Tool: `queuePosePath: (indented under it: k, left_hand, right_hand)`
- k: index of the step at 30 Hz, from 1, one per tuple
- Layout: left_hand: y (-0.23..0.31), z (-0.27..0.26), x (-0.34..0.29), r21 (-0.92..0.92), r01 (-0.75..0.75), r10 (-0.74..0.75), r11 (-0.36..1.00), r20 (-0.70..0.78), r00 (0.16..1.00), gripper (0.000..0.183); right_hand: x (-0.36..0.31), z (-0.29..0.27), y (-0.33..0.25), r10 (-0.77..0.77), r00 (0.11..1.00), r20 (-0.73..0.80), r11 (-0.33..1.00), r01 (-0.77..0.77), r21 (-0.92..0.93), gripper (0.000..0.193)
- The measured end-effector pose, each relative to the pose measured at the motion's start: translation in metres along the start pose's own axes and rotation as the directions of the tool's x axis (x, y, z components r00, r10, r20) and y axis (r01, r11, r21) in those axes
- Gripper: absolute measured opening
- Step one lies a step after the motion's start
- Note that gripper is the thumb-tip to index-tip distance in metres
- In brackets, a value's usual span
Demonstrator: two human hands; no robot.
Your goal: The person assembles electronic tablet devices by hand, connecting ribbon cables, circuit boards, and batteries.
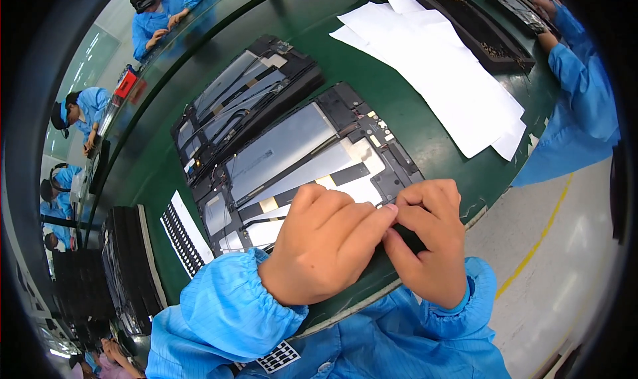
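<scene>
My left hand [325, 243] is closed, its fingers curled and the tips pressed against those of the other hand. Thumb and forefinger of my right hand [430, 243] are pinched together at that same spot. Whatever lies between the fingertips is too small or hidden to make out. Just beyond both hands lies an opened tablet-like device [282, 150], with flat silver battery cells, black tape strips, cables and small boards exposed. My left hand covers part of its near edge. Farther back, a second opened device [242, 90] sits on a black stack.
White paper sheets [432, 67] lie at the far right, beside a black tray [475, 30] of small parts. A white sheet with black strips [186, 233] rests left. Black panels [129, 266] stand farther left. A co-worker's sleeve [578, 67] reaches in at right. The green table [465, 180] curves around.
</scene>
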State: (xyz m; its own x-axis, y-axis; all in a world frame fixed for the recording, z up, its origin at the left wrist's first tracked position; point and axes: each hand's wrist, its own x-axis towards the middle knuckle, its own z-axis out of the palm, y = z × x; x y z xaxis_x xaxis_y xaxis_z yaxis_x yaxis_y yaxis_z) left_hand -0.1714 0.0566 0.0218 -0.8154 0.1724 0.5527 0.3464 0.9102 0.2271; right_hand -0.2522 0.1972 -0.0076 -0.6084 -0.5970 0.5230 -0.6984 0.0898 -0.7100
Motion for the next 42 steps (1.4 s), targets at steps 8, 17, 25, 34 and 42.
queuePosePath:
  k: [8,17,25,34,42]
  left_hand:
    - [0.004,0.002,-0.002,-0.004,0.038,-0.038,0.999,-0.066,0.997,0.038]
    - [0.005,-0.001,-0.005,-0.026,0.075,-0.076,0.997,-0.05,0.996,0.036]
    - [0.003,0.0,-0.006,-0.044,0.095,-0.099,0.994,-0.092,0.991,0.037]
    - [0.008,-0.003,-0.004,-0.067,0.095,-0.099,0.993,-0.063,0.993,0.038]
    - [0.004,-0.001,-0.006,-0.065,0.049,-0.055,0.997,-0.089,0.995,0.034]
  right_hand:
    - [-0.001,-0.002,0.003,0.004,1.0,-0.018,0.993,-0.002,0.117,0.017]
    - [0.009,-0.008,0.007,-0.225,0.972,0.074,0.973,0.229,-0.043,0.016]
    - [0.015,-0.007,0.011,-0.295,0.95,0.1,0.955,0.298,-0.015,0.02]
    - [0.021,-0.007,0.012,-0.305,0.943,0.13,0.952,0.303,0.037,0.017]
    - [0.02,-0.001,0.01,-0.251,0.965,0.074,0.968,0.249,0.03,0.016]
